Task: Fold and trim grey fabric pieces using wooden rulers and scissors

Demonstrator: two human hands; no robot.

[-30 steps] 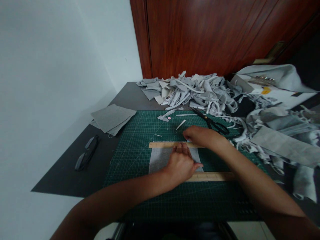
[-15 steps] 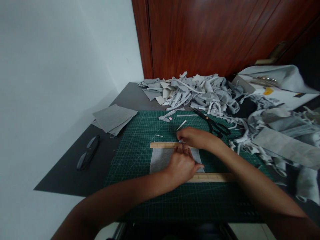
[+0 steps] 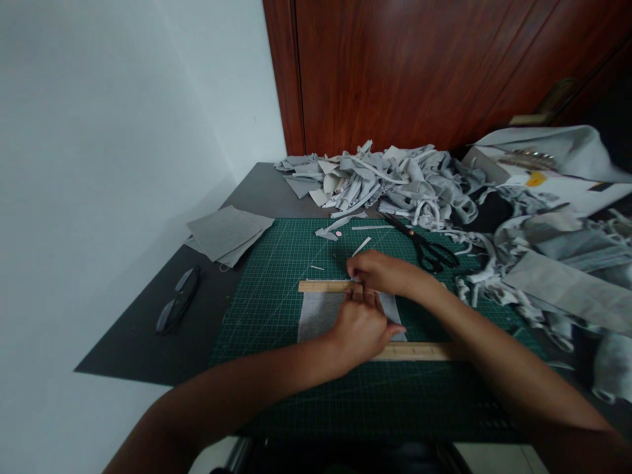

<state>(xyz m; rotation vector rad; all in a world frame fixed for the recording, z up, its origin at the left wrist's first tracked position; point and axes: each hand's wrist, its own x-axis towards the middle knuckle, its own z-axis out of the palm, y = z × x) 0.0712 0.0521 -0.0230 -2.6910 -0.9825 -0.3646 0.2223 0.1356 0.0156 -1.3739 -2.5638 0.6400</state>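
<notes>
A piece of grey fabric lies flat on a green cutting mat. One wooden ruler lies across its far edge. My left hand rests over the cloth, with fingers stretched onto that ruler and the thumb spread to the right. Just beyond the ruler, my right hand is closed in a pinch; a small bluish bit shows at its fingertips, too small to name. Along the near edge of the cloth runs a second wooden ruler, partly covered by my left hand and right forearm.
Black scissors lie at the mat's far right. Fabric scraps are heaped behind, with more cloth on the right. At left are stacked grey fabric pieces and eyeglasses. A white box stands back right.
My right hand has slid slightly left along the far ruler. The left hand keeps its place on the ruler and fabric. The whole view has shifted a little.
</notes>
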